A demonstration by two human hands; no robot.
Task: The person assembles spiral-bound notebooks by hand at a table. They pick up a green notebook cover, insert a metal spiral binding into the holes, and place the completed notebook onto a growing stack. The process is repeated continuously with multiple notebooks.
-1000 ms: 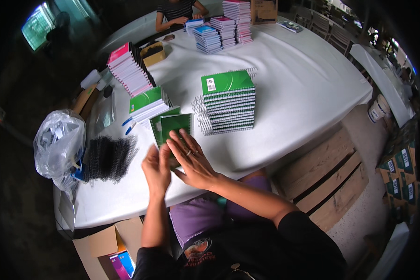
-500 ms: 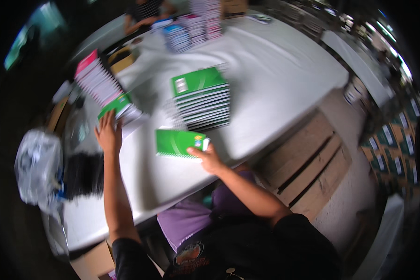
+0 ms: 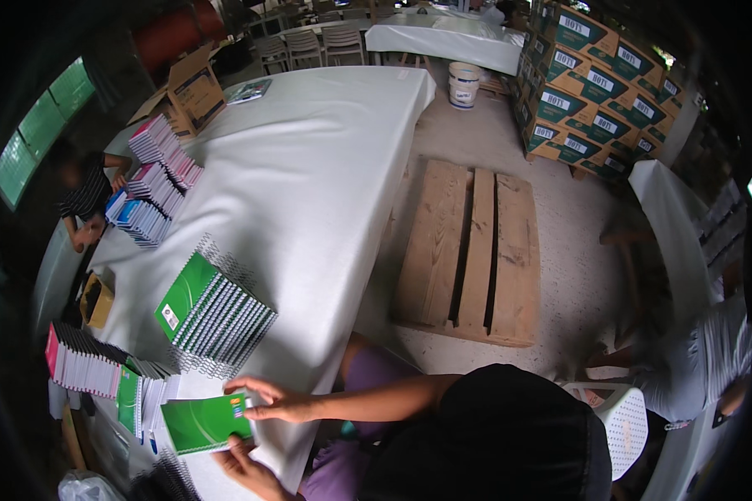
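Observation:
A small notebook with a green cover (image 3: pixel 205 424) is between my two hands, over the near edge of the white-covered table. My right hand (image 3: pixel 277 402) grips its right end, thumb on the cover. From below, my left hand (image 3: pixel 249 469) closes on its lower edge, with part of the fingers hidden beneath. Just beyond stands a tall stack of green spiral notebooks (image 3: pixel 200 292), wire coils facing me. To the left of the held notebook, more green-covered notebooks (image 3: pixel 130 397) lean beside a row of pink-covered ones (image 3: pixel 79 363).
Loose black wire coils (image 3: pixel 165 478) and a clear plastic bag (image 3: pixel 88 486) lie near left. Across the table, a person (image 3: pixel 88 196) sits by pink and blue notebook stacks (image 3: pixel 154 188) and an open carton (image 3: pixel 194 92). A wooden pallet (image 3: pixel 472 250) and stacked boxes (image 3: pixel 597 92) occupy the right.
My view has swung to the right. My left hand has left the leaning green notebooks and now grips the notebook that my right hand was holding alone.

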